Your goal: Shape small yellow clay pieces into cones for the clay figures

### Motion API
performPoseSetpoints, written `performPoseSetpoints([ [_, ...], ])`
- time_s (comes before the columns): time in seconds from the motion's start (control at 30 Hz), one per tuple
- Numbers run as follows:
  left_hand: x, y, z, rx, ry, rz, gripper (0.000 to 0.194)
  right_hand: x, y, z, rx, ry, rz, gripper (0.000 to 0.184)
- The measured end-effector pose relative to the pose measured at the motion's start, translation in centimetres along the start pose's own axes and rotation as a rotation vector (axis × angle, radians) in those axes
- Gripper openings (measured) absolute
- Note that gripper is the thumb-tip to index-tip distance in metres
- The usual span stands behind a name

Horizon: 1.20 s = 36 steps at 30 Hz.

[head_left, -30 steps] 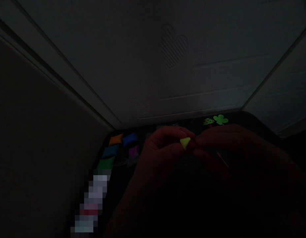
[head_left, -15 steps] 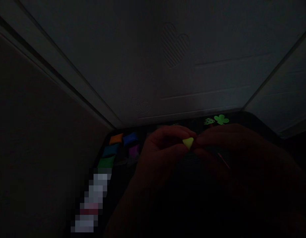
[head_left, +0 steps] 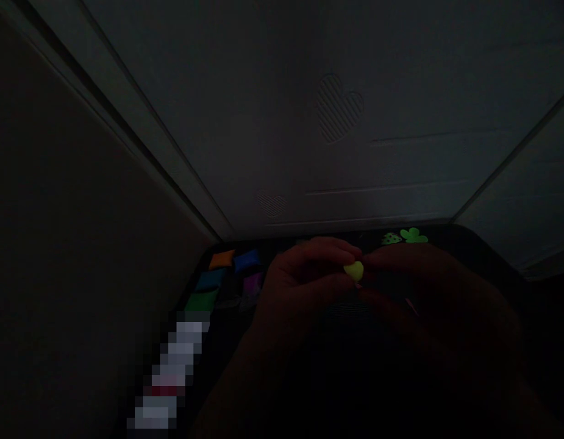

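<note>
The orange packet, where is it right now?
In the head view, the orange packet lies on the far left part of the dark table, just left of the blue packet.

yellow lump (head_left: 353, 271), orange packet (head_left: 222, 260), blue packet (head_left: 247, 261)

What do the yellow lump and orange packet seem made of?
Yellow lump: probably soft modelling clay, matte, with a smooth, rounded surface. Orange packet: perhaps clay in thin plastic film, judging by its pillow shape; its finish is unclear.
</note>
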<state>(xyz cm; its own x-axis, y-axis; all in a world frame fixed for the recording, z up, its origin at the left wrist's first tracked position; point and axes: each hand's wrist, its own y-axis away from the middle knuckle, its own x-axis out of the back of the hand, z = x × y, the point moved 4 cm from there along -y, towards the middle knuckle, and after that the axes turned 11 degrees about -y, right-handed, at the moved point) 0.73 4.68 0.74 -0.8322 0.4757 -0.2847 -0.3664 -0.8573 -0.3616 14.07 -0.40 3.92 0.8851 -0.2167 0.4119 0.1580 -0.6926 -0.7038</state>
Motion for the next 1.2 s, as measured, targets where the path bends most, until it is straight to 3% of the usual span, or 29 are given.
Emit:
performPoseSetpoints([
  [0.23,0.3,0.1,0.3,-0.104,-0.103,-0.021,0.021,-0.2,0.4,0.7,0.007,-0.021,0.067,0.026],
  [0.6,0.4,-0.1,0.3,-0.018,-0.084,0.009,0.02,-0.3,0.5,0.8,-0.024,-0.033,0.094,0.026],
  [0.93,0.4,0.2,0.0,-0.042,-0.103,0.058,0.024,-0.2,0.5,1.2,-0.075,-0.213,0.112,0.026],
  [1.2,0.4,0.3,0.2,-0.084,-0.152,0.048,0.025,-0.4,0.0,0.8,-0.041,-0.115,0.112,0.022],
])
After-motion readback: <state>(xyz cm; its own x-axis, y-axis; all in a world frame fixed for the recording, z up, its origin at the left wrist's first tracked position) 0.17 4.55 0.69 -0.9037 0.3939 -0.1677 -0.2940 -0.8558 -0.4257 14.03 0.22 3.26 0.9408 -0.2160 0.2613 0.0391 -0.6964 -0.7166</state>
